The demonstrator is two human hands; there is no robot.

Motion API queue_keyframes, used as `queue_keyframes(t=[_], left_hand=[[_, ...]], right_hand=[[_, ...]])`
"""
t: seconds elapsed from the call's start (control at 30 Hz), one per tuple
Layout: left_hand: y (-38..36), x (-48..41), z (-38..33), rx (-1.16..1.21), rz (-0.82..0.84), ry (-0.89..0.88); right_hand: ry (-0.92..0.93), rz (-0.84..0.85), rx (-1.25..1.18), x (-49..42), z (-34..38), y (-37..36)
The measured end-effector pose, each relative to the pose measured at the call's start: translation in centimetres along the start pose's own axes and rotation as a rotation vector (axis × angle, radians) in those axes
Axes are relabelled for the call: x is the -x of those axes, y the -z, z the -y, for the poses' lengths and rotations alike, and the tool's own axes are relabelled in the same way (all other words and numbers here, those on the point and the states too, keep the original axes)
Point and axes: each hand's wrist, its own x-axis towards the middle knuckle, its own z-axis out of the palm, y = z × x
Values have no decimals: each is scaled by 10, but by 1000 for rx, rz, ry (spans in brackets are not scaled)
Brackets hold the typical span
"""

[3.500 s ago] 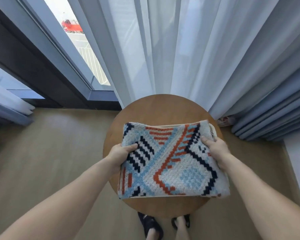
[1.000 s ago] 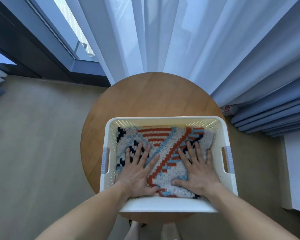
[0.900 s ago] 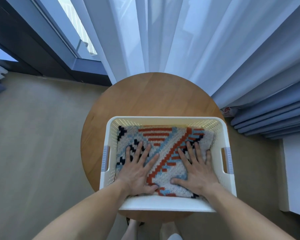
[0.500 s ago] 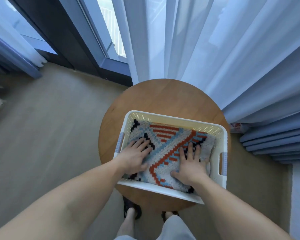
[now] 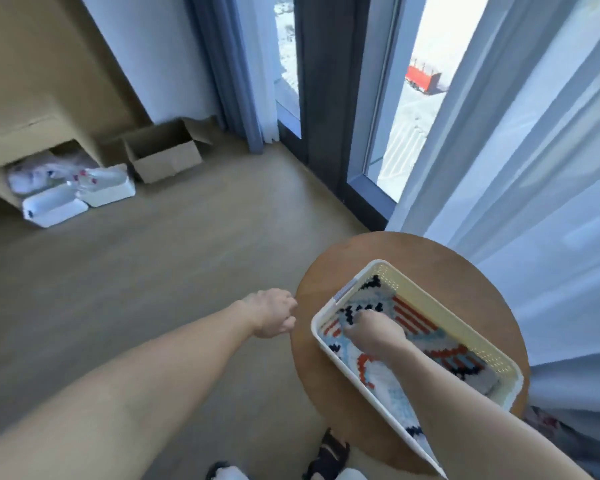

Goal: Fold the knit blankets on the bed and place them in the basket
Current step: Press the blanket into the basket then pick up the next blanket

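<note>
A folded knit blanket [image 5: 409, 315], white with orange, blue and black patterns, lies inside the white plastic basket [image 5: 445, 315]. The basket stands on a round wooden table [image 5: 465, 268]. My right hand [image 5: 374, 332] rests on the blanket near the basket's left end, its fingers bent down into the knit; blur hides whether it grips. My left hand [image 5: 272, 313] hangs outside the basket, just left of the table's edge, loosely curled and holding nothing. No bed or other blanket is in view.
Sheer white curtains [image 5: 534, 168] hang right behind the table. A dark window frame [image 5: 326, 98] stands beyond it. An open cardboard box [image 5: 163, 154] and white trays [image 5: 54, 207] sit on the floor at the far left. My sandalled feet [image 5: 326, 455] are below the table.
The blanket was lowered into the basket and pressed flat with both hands. My left hand has since come out to the left, and my view has swung left toward the room.
</note>
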Motion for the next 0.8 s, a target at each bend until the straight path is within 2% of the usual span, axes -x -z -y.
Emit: queue_keyframes(t=[0.17,0.3,0.57,0.7,0.8], left_hand=[[-28,102,70,160,-49,298],[-66,208,122,289,-128,501],[-158,465,206,512,-329,912],[-209,576,224,632,-434,1102],[-245,647,225,728,-453,1221]], right_hand=[[205,-13,210,18,111,4],[394,-30,347,52,221,-21],[808,-52,608,186,453,-140],[996,-41,688,256,542,-205],[1124,-16,752,306,596,-252]])
